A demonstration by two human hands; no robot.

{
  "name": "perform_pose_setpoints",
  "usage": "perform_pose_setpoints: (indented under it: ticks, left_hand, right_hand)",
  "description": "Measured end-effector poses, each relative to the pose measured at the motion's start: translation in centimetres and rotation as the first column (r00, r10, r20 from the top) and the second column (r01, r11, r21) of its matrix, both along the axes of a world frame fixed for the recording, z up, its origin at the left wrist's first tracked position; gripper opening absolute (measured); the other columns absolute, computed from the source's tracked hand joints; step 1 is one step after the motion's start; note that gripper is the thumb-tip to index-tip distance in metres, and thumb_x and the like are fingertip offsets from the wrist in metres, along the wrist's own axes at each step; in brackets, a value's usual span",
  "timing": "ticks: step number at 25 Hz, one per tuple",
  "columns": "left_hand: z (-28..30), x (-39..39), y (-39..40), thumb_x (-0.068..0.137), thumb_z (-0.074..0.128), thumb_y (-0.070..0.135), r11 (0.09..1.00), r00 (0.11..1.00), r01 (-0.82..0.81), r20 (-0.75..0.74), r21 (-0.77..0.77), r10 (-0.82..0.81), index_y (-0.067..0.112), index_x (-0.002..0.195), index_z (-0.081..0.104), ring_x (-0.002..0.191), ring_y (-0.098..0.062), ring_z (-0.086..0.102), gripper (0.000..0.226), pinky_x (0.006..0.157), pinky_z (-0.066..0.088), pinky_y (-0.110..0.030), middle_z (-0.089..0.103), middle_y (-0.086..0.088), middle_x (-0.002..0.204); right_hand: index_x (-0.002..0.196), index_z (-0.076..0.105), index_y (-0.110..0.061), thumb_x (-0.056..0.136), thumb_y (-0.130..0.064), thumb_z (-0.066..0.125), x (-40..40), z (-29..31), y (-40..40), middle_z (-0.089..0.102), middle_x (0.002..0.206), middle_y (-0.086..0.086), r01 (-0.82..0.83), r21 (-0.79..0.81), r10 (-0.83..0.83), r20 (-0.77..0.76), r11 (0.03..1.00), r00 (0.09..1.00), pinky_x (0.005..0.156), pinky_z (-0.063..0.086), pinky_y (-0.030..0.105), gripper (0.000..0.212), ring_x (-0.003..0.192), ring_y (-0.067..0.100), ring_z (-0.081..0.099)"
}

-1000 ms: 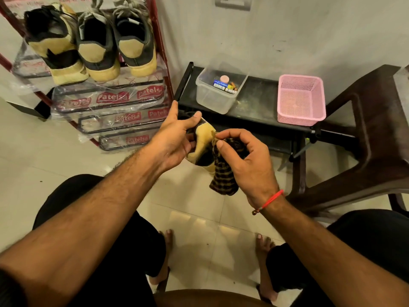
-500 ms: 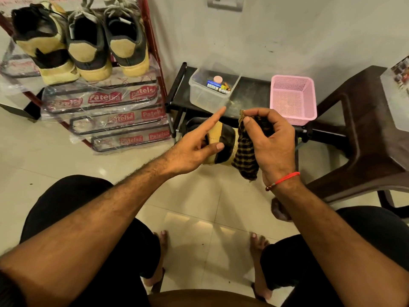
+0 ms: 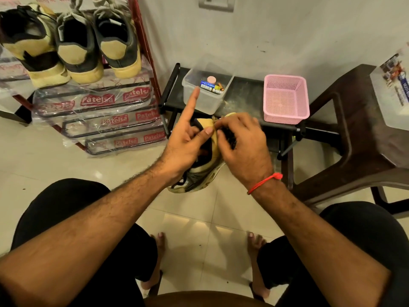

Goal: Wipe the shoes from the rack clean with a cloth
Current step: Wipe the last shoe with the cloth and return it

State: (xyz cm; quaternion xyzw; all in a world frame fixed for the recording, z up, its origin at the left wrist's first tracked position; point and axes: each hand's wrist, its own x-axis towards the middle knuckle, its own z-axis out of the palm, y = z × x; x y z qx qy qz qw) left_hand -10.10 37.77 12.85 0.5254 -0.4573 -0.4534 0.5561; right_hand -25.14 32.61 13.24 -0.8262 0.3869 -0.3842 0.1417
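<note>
Shoe (image 3: 200,173), yellow and black, is held above the floor tiles at the centre, between both hands. Left hand (image 3: 184,147) grips it from 9 o'clock, thumb across the opening and forefinger pointing straight up toward 12. Right hand (image 3: 241,147) curls its fingers round a dark cloth (image 3: 228,135), mostly hidden beneath them, and presses it on the shoe's yellow edge from 3 o'clock. At 12 o'clock stands a low black shelf (image 3: 247,96) bearing a clear plastic box (image 3: 207,100) of small items and, at 1 o'clock, a pink basket (image 3: 285,111). At 10 o'clock a red rack (image 3: 143,41) holds three more shoes (image 3: 77,52). At 3 o'clock, a brown chair (image 3: 358,138)
</note>
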Motion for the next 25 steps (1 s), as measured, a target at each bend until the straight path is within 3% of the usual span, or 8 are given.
perform_pose_setpoints:
  ticks: [4,8,10,14,16,19,22,25]
  left_hand:
    - [-0.5,0.3,0.1,0.102,0.057,0.005,0.997,0.998,0.041,-0.046,0.061,-0.038,0.049,0.157,0.023,0.06,-0.018,0.04,0.078,0.059,0.043,-0.038,0.04,-0.008,0.066]
    - [0.3,-0.9,0.6,0.103,0.055,0.002,0.978,0.98,0.199,-0.024,0.056,-0.198,0.045,0.16,0.015,0.064,-0.016,0.055,0.082,0.056,0.053,-0.033,0.06,0.002,0.071]
    - [0.4,-1.2,0.5,0.102,0.056,0.0,0.975,0.976,0.217,0.007,0.039,-0.217,0.043,0.161,0.012,0.067,-0.029,0.058,0.085,0.059,0.057,-0.034,0.065,-0.004,0.076]
    - [0.2,-0.4,0.5,0.101,0.057,-0.001,0.993,0.992,0.105,-0.072,0.056,-0.1,0.05,0.158,0.017,0.068,-0.041,0.042,0.087,0.056,0.041,-0.042,0.049,-0.04,0.083]
    - [-0.2,0.2,0.2,0.1,0.056,-0.001,0.997,0.984,0.02,-0.178,0.072,-0.007,0.05,0.157,0.02,0.069,-0.036,0.046,0.085,0.062,0.041,-0.044,0.053,-0.031,0.079]
    - [-0.4,0.5,0.0,0.101,0.053,-0.003,0.987,0.959,-0.088,-0.256,0.133,0.12,0.047,0.157,0.026,0.063,-0.016,0.061,0.08,0.067,0.051,-0.044,0.061,-0.005,0.065]
    - [-0.1,0.9,-0.3,0.102,0.051,-0.003,0.965,0.905,-0.139,-0.367,0.223,0.215,0.041,0.157,0.031,0.077,-0.018,0.068,0.072,0.063,0.06,-0.044,0.065,-0.01,0.081]
    - [0.4,1.1,-0.7,0.104,0.048,0.0,0.964,0.89,-0.096,-0.412,0.247,0.194,0.039,0.155,0.035,0.096,-0.029,0.063,0.066,0.074,0.061,-0.053,0.055,-0.022,0.102]
  right_hand:
    - [0.103,0.07,-0.011,0.091,-0.017,0.061,0.1,-0.4,0.2,0.064,0.1,0.007,-0.021,-0.031,0.02,-0.033,0.999,0.999,0.095,0.045,0.046,0.016,0.095,0.027,0.059]
    - [0.106,0.068,-0.011,0.092,-0.013,0.061,-0.6,0.1,-1.8,0.066,0.102,0.006,0.04,-0.008,-0.039,0.006,0.999,0.999,0.102,0.042,0.055,0.016,0.1,0.023,0.059]
    - [0.105,0.067,-0.011,0.093,-0.013,0.061,-0.7,0.1,-2.2,0.066,0.102,0.006,0.061,0.003,-0.061,0.019,0.998,0.998,0.097,0.046,0.057,0.014,0.098,0.021,0.059]
    - [0.101,0.064,-0.011,0.092,-0.012,0.06,0.0,-0.4,0.0,0.063,0.097,0.006,0.039,0.014,-0.039,0.005,0.999,0.999,0.089,0.047,0.044,0.01,0.093,0.024,0.054]
    - [0.101,0.059,-0.012,0.092,-0.013,0.059,0.4,-0.4,0.9,0.06,0.095,0.005,0.007,0.038,-0.006,-0.008,0.999,1.0,0.091,0.046,0.045,0.009,0.091,0.02,0.049]
    - [0.104,0.054,-0.015,0.093,-0.016,0.057,0.9,-0.6,1.5,0.057,0.092,0.001,-0.041,0.076,0.052,-0.151,0.996,0.987,0.11,0.035,0.056,0.012,0.093,0.019,0.051]
    - [0.104,0.05,-0.021,0.093,-0.019,0.058,0.4,-0.4,1.4,0.054,0.088,-0.007,-0.064,0.151,0.096,-0.221,0.987,0.971,0.119,0.022,0.058,0.014,0.092,0.019,0.056]
    - [0.101,0.053,-0.022,0.092,-0.016,0.062,-0.4,0.3,0.8,0.059,0.089,-0.007,-0.08,0.21,0.085,-0.013,0.974,0.996,0.11,0.034,0.06,0.014,0.089,0.006,0.051]
